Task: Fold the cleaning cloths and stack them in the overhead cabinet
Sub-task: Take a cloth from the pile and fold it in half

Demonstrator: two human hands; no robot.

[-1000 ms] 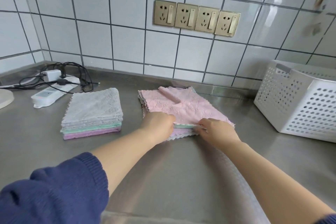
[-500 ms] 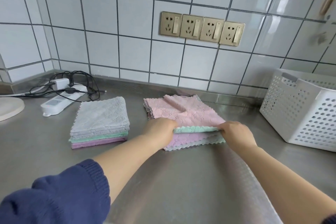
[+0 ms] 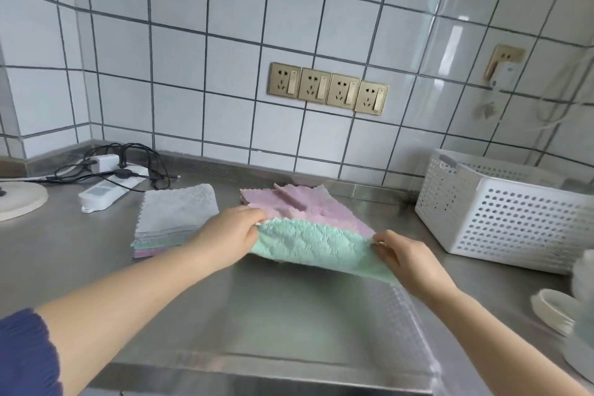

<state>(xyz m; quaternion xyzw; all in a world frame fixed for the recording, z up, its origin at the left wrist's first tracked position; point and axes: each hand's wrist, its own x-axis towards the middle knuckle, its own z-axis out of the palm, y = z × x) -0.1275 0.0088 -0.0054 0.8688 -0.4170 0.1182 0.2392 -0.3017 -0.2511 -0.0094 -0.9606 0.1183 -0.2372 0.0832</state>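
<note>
A green cloth (image 3: 313, 244) hangs lifted just above the steel counter (image 3: 289, 309), stretched between my hands. My left hand (image 3: 226, 235) pinches its left upper corner and my right hand (image 3: 403, 254) pinches its right upper corner. Behind it lies a pink cloth (image 3: 299, 204), unfolded, on top of the loose pile. To the left sits a folded stack (image 3: 173, 219) with a grey cloth on top and green and purple layers under it. The overhead cabinet is out of view.
A white perforated basket (image 3: 501, 212) stands at the right. White dishes (image 3: 565, 309) sit at the right edge. A power strip with black cables (image 3: 109, 183) and a round board (image 3: 19, 202) lie at the far left. Wall sockets (image 3: 328, 90) are above.
My hands have lifted the green cloth off the loose pile and drawn it toward me. The pink cloth stays behind. The camera has tilted upward.
</note>
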